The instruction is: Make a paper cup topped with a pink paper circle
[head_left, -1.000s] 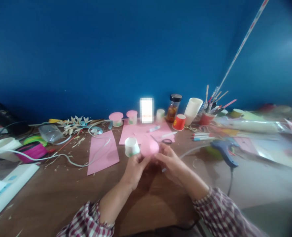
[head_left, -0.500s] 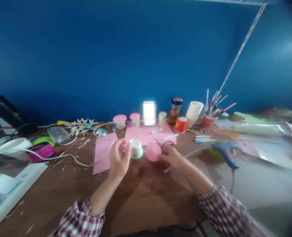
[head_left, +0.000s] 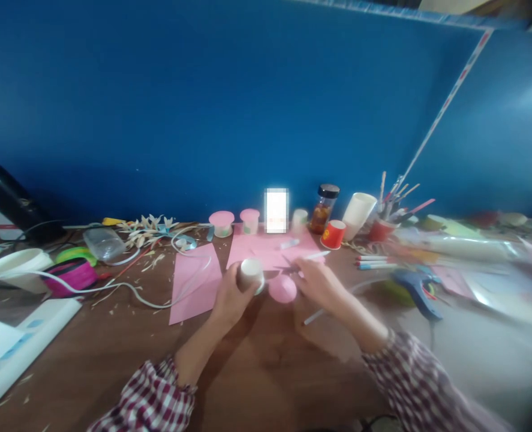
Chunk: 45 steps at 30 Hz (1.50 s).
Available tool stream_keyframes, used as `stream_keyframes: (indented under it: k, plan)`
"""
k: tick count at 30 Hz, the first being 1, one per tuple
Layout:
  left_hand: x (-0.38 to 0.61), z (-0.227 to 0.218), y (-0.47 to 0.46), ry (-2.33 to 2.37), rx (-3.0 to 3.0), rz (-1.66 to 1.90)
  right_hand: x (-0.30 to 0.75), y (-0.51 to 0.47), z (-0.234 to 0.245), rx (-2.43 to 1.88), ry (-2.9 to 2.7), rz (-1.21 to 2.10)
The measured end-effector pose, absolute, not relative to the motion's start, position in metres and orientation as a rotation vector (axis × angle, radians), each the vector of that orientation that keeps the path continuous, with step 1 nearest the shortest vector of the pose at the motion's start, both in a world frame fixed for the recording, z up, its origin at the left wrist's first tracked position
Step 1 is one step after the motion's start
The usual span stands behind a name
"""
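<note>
A small white paper cup (head_left: 252,271) stands upside down at the middle of the table, with the fingers and thumb of my left hand (head_left: 230,299) wrapped round its side. To its right lies a round pink paper piece (head_left: 282,289), apart from both hands. Just behind that piece, my right hand (head_left: 322,283) has its fingers closed at the handles of a pair of scissors (head_left: 287,266); the handles are mostly covered by the fingers.
At the back stand two cups topped with pink discs (head_left: 221,221), a lidded jar (head_left: 324,210), a red cup (head_left: 333,234) and a tall white cup (head_left: 359,213). Pink sheets (head_left: 194,282) lie behind my hands. A blue glue gun (head_left: 416,291) is at the right, a power strip (head_left: 32,336) at the left.
My left hand has moved from beside the paper cup to gripping it. My right hand has let go of the round pink paper and reached back to the scissors. The view shifted slightly.
</note>
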State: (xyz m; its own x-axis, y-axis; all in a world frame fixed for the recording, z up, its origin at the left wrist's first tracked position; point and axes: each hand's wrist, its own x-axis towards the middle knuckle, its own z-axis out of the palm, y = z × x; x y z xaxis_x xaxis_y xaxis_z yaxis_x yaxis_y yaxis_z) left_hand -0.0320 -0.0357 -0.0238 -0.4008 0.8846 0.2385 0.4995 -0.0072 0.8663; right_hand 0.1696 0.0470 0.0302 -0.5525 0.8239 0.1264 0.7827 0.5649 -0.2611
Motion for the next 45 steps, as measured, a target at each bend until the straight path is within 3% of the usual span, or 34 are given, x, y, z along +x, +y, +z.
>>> stream_keyframes:
  k: [5, 10, 18, 27, 31, 33, 45]
  plan:
    - [-0.032, -0.024, -0.038, 1.888, 1.43, 1.467, 0.145, 0.093, 0.036, -1.519, -2.562, 0.004]
    - [-0.032, -0.024, -0.04, 1.804, 1.398, 1.544, 0.122, 0.12, 0.019, -1.424, -2.684, -0.178]
    - [-0.033, -0.026, -0.039, 1.682, 1.329, 1.6, 0.118, 0.133, 0.001, -1.315, -2.707, -0.244]
    - [-0.033, -0.026, -0.04, 1.73, 1.343, 1.547, 0.149, 0.087, 0.035, -1.152, -2.384, 0.019]
    - [-0.03, -0.03, -0.04, 1.748, 1.385, 1.524, 0.157, 0.05, 0.025, -0.858, -1.907, 0.673]
    - [-0.027, -0.03, -0.041, 1.715, 1.438, 1.529, 0.155, 0.036, 0.016, -0.795, -1.763, 0.829]
    - [-0.013, -0.025, -0.045, 1.599, 1.433, 1.499, 0.146, 0.013, 0.012, -0.799, -1.791, 0.872]
